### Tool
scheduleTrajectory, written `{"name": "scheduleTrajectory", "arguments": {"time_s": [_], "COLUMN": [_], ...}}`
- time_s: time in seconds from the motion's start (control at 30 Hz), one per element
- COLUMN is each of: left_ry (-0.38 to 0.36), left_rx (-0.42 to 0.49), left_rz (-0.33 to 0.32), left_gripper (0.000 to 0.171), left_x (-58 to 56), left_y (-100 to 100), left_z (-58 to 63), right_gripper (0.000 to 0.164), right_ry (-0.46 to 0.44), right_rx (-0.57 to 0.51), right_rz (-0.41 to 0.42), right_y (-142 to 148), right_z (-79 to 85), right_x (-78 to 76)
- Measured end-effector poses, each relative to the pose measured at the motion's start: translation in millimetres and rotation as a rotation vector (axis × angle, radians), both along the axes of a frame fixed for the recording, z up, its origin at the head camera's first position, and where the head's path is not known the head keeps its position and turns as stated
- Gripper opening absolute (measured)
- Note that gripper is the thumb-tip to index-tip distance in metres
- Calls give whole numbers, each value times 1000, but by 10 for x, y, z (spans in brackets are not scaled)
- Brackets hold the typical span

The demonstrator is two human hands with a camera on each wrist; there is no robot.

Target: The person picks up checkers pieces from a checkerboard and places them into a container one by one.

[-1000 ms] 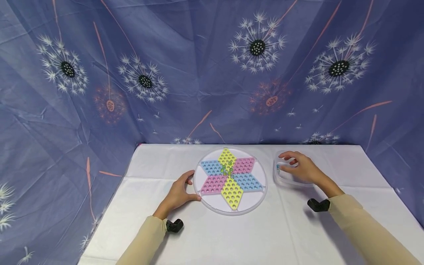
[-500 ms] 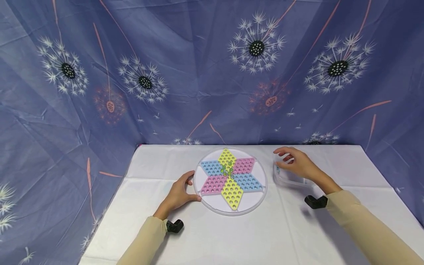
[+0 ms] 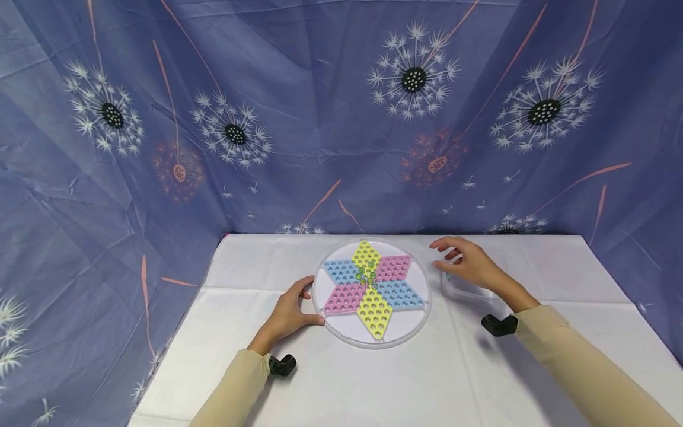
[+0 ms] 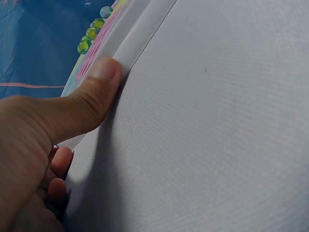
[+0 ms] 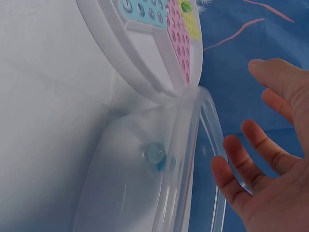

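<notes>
At far left you wear one of two tan sleeves [image 3: 229,388] and one of two black wrist devices [image 3: 283,365]. Your left hand [image 3: 285,313] is spread, thumb and forefinger touching the left rim of one round board [image 3: 402,323]. The board lies flat on the white table [image 3: 405,385], with six star points: two yellow, two pink, two blue. Marbles [image 3: 370,281] cluster about its middle; they crowd too closely for an exact count, but your left wrist view shows at least four. Right of the board, your right hand [image 3: 466,264] is raised, fingers spread and holding nothing, blocking part of one clear container [image 3: 461,292]. Inside sits at least one light-blue marble [image 5: 155,152]. A dandelion-print cloth [image 3: 320,89] hangs behind the table.
</notes>
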State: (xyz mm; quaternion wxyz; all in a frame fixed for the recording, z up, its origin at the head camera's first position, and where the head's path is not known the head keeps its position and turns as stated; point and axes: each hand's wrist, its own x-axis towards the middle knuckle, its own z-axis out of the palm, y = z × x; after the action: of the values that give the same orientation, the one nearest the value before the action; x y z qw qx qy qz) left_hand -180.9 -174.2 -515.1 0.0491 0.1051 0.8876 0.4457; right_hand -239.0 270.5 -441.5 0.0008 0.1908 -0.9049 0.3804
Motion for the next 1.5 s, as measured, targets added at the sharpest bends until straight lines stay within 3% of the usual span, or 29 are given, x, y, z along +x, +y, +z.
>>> {"name": "scheduleTrajectory", "arguments": {"time_s": [0.4, 0.63, 0.87, 1.5], "left_ry": [3, 10, 12, 12], "left_rx": [2, 6, -1, 7], "left_rz": [-5, -6, -8, -9], "left_gripper": [109, 109, 109, 109], "left_x": [-20, -26, -31, -34], "left_y": [-14, -9, -18, -30], "left_z": [-13, -18, -11, -30], "right_gripper": [38, 38, 39, 34], "right_ry": [60, 25, 46, -16], "right_rx": [15, -33, -80, -29], "right_rz": [69, 145, 204, 242], "right_y": [-332, -565, -802, -1119], "right_z": [10, 2, -22, -249], "right_x": [-78, -158, -193, -249]}}
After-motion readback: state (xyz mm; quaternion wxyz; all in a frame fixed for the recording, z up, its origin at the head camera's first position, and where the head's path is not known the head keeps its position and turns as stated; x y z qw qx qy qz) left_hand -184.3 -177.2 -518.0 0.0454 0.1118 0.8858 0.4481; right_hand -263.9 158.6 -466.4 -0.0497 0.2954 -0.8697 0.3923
